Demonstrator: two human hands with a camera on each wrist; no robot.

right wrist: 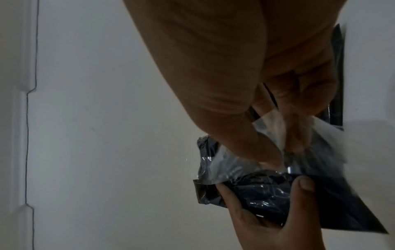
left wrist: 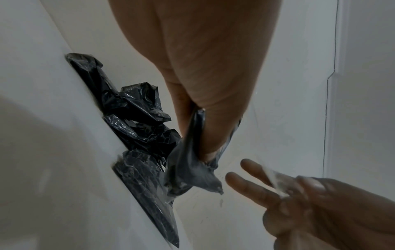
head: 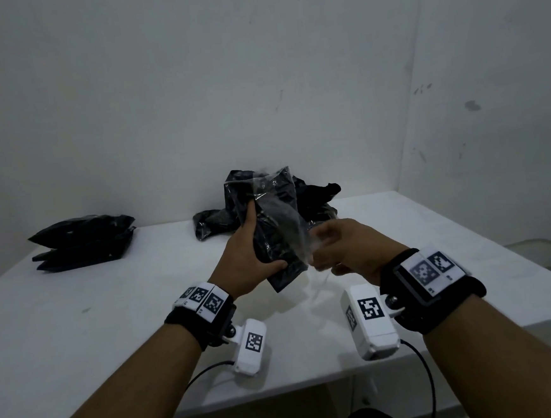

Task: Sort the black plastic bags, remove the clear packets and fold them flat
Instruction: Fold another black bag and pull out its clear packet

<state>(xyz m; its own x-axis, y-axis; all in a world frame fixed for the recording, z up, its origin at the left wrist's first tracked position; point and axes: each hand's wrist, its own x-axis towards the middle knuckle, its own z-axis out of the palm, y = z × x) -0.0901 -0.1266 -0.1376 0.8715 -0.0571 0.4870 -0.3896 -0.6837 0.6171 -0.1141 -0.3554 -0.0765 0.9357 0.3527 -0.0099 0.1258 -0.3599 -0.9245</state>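
Note:
My left hand (head: 255, 260) grips a black plastic bag bundle (head: 275, 238) in its clear packet (head: 274, 189), held upright above the white table (head: 110, 304). The thumb lies across the lower end, fingers behind it. My right hand (head: 336, 250) pinches the clear film (right wrist: 275, 128) at the bundle's right edge, blurred by motion. In the left wrist view the held bundle (left wrist: 192, 169) hangs from my left hand (left wrist: 205, 104), and the right hand (left wrist: 299, 199) pinches clear film with two fingers stretched out. A heap of crumpled black bags (head: 313, 202) lies behind my hands.
A flat stack of black bags (head: 82, 243) lies at the table's back left. White walls stand close behind and to the right. The table's near edge runs below my wrists, with camera cables (head: 426, 378) hanging there.

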